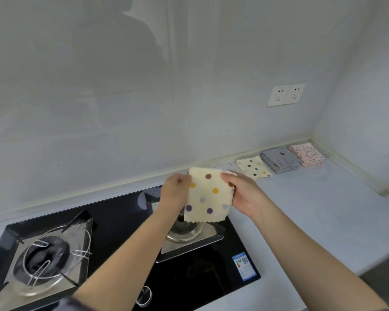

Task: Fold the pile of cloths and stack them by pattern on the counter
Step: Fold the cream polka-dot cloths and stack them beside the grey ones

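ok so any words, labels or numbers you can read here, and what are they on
Sticker on the stove, near right corner: print and a QR code, too small and blurred to read.
No other text: the dotted cloth and wall sockets carry no writing.

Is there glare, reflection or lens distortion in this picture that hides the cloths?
Head view: soft, even light, no hard shadows; the glossy wall carries a dim reflection of a person; the wide lens bows the back edge of the counter; the held dotted cloth is sharp, the far stacks are readable.
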The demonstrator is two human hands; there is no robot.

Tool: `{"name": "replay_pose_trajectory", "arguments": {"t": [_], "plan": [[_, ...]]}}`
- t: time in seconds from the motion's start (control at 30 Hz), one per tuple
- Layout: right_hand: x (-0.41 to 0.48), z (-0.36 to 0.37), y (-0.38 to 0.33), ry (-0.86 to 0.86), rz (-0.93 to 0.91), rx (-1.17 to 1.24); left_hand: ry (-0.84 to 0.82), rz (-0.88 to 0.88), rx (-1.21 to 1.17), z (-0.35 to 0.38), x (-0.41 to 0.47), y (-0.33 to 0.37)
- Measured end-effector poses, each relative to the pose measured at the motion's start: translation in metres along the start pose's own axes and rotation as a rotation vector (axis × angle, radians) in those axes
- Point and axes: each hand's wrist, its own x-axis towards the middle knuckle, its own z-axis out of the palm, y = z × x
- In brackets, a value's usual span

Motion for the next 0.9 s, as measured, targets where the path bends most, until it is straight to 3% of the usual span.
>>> {"name": "replay_pose_trajectory", "arguments": {"t": [0.07,0.17,0.23,0.33,0.43,0.53,0.67,0.77,0.9], "plan": [[0.013,-0.011,0.003,0.016,0.153,0.087,0.159,0.146,0.115,0.023,0.006,0.002],[0.034,-0.036,0.007,-0.020,0.280,0.110,0.253,0.223,0.162,0.062,0.020,0.003],[0.054,-0.056,0.008,0.038,0.191,0.050,0.232,0.185,0.165,0.089,0.035,0.000],[0.091,-0.094,-0.003,0.264,-0.131,-0.322,0.154,0.096,0.235,0.141,0.063,-0.004],[0.124,-0.132,-0.014,0.312,-0.380,-0.662,0.166,-0.011,0.213,0.196,0.087,-0.007],[0.168,-0.177,-0.022,0.297,-0.417,-0.833,0.243,-0.106,0.178,0.259,0.109,-0.008],[0.218,-0.216,-0.032,0.289,-0.388,-0.844,0.273,-0.155,0.256,0.311,0.132,-0.011],[0.242,-0.233,-0.037,0.244,-0.369,-0.818,0.202,-0.266,0.079,0.322,0.150,-0.009],[0.261,-0.245,-0.047,0.202,-0.303,-0.740,-0.111,-0.382,-0.522,0.322,0.153,-0.012]]}}
